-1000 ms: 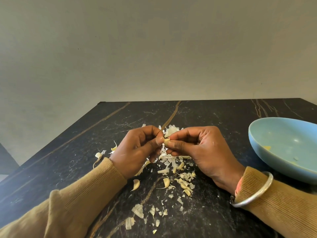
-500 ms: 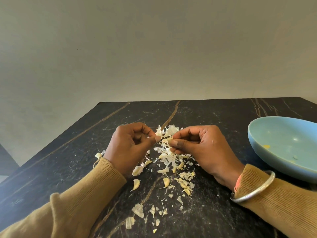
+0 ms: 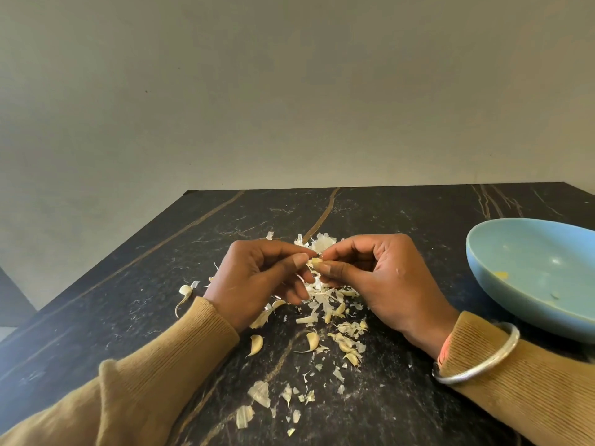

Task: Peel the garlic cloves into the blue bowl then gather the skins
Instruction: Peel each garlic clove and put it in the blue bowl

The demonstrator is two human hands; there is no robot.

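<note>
Together, fingers [image 3: 297,259] of left hand [image 3: 254,280] and right hand [image 3: 386,278] pinch one pale clove [image 3: 316,261] above papery skins [image 3: 325,299].

Pale blue bowl [image 3: 528,278], black brown-veined table [image 3: 402,407], mustard sleeves [image 3: 167,375]

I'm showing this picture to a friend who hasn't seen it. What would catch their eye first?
The left hand and right hand meet over the middle of the black marble table, pinching a small garlic clove between their fingertips. Beneath and in front of them lies a pale scatter of garlic skins with a few loose cloves among it. At the right edge sits the blue bowl, holding only small bits.
</note>
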